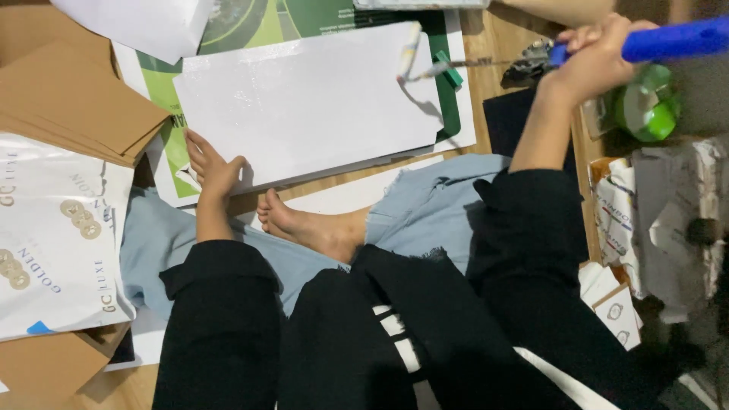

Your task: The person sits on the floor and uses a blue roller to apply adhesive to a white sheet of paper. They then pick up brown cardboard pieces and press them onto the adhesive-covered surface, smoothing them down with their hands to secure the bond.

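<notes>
My left hand [210, 165] lies flat with fingers apart on the near left corner of a large white sheet [304, 102], which rests on a green cutting mat [449, 99]. Raised at the upper right, my right hand [596, 57] grips a blue handle [676, 39] of a tool whose working end I cannot make out. A pen-like stick [408, 52] and a small green piece [449, 72] lie at the sheet's far right edge. I sit cross-legged, a bare foot [304, 226] just below the sheet.
Brown card sheets [68, 99] are stacked at the left, above a white printed bag [53, 235]. A green tape roll [647, 106] and crumpled paper packaging [668, 220] sit at the right. A dark metal tool [531, 61] lies near my right hand.
</notes>
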